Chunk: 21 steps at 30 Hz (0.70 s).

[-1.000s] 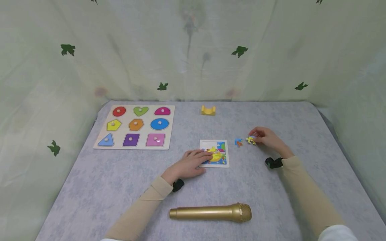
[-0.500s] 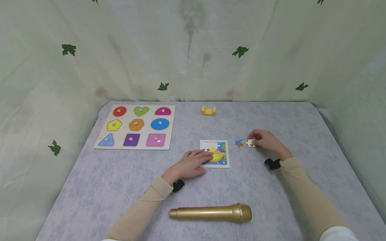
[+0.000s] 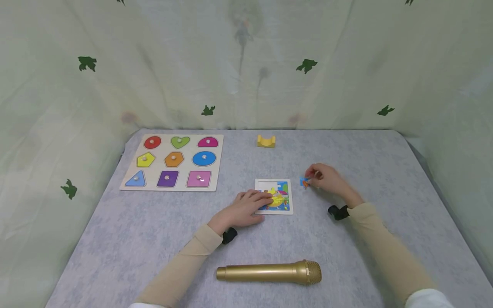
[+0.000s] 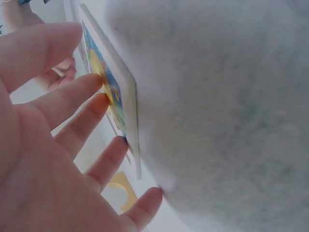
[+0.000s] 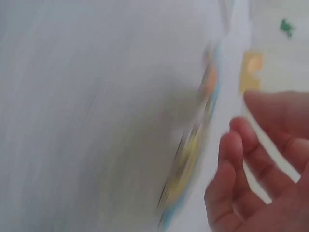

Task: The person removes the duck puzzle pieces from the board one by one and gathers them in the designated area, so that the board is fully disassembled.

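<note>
My left hand [image 3: 244, 208] rests with fingers extended on the left part of a small framed jigsaw puzzle [image 3: 284, 201], which shows a yellow picture on blue. In the left wrist view, fingertips touch the puzzle board [image 4: 126, 87]. To its right lies a loose blue-and-orange puzzle piece [image 3: 304, 182], with my right hand [image 3: 331, 179] just over its right side. The right wrist view is blurred; it shows a yellow puzzle piece [image 5: 183, 169] lying near the orange one, with the right hand's loosely bent fingers apart from both. In the head view that hand hides the yellow piece.
A shape board [image 3: 182, 167] with knobbed coloured shapes lies at the back left. A yellow arch-shaped block [image 3: 266, 141] stands near the back edge. A gold microphone [image 3: 268, 272] lies across the front. Pale curtains [image 3: 246, 64] surround the table.
My right hand has moved left from the yellow puzzle piece to the blue-and-orange one. The yellow piece was straightened earlier and is now covered in the head view. The left hand stays put.
</note>
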Motion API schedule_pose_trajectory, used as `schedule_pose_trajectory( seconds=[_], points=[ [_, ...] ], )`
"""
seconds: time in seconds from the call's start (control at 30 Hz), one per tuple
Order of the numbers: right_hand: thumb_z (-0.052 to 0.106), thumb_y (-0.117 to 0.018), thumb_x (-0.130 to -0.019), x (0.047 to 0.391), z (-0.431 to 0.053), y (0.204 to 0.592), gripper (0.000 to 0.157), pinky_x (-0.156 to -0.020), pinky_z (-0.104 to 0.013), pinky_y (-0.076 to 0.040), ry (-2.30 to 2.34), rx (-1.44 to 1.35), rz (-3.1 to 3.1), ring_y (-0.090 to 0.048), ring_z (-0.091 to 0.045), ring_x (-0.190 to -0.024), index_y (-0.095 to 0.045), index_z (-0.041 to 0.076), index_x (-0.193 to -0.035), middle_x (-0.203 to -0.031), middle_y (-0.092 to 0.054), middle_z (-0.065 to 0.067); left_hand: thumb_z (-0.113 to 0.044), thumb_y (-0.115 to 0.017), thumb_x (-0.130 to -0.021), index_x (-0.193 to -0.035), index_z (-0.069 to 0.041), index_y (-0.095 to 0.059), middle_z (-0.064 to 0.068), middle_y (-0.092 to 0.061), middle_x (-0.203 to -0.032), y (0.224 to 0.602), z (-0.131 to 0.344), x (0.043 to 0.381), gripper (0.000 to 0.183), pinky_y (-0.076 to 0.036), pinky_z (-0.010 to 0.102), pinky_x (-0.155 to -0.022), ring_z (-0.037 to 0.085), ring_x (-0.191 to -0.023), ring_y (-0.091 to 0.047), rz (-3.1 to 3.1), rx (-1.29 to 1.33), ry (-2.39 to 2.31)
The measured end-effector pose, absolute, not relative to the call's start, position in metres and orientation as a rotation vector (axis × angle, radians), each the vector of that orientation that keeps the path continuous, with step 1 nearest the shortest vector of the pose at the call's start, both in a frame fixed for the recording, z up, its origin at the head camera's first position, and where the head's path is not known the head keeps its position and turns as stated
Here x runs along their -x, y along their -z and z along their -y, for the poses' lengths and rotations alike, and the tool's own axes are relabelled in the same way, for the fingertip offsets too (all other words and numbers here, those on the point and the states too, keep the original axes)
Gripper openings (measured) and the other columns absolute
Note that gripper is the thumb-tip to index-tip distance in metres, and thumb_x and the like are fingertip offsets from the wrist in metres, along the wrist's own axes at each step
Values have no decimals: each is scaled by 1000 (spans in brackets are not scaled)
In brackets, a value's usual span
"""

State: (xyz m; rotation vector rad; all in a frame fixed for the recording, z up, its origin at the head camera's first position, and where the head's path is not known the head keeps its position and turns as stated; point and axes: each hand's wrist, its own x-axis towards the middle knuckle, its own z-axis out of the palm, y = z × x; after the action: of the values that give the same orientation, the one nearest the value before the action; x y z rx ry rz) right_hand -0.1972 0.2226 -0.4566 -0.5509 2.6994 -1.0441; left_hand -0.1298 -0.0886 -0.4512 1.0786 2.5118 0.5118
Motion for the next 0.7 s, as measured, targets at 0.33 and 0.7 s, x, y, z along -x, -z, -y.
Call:
schedule_pose_trajectory(
  seconds=[0.33, 0.7],
  points=[
    [1, -66, -85, 197, -162, 456, 15, -74, -34, -43, 975, 792, -2562, -50, -20, -82, -68, 6, -98, -94, -55, -6, -30, -53, -98, -144, -17, -45, -5, -35, -150, 452, 76, 137, 48, -25, 49, -99, 22, -132, -28, -2543, -1173, -454],
    [-4, -61, -83, 196, -145, 453, 15, -71, -34, -40, 801, 764, -2623, -46, -21, -79, -67, 10, -87, -94, -51, -8, -34, -53, -98, -149, -26, -36, -13, -30, -152, 453, 68, 139, 55, -24, 49, -98, 22, -134, -27, -2505, -1118, -360]
  ],
)
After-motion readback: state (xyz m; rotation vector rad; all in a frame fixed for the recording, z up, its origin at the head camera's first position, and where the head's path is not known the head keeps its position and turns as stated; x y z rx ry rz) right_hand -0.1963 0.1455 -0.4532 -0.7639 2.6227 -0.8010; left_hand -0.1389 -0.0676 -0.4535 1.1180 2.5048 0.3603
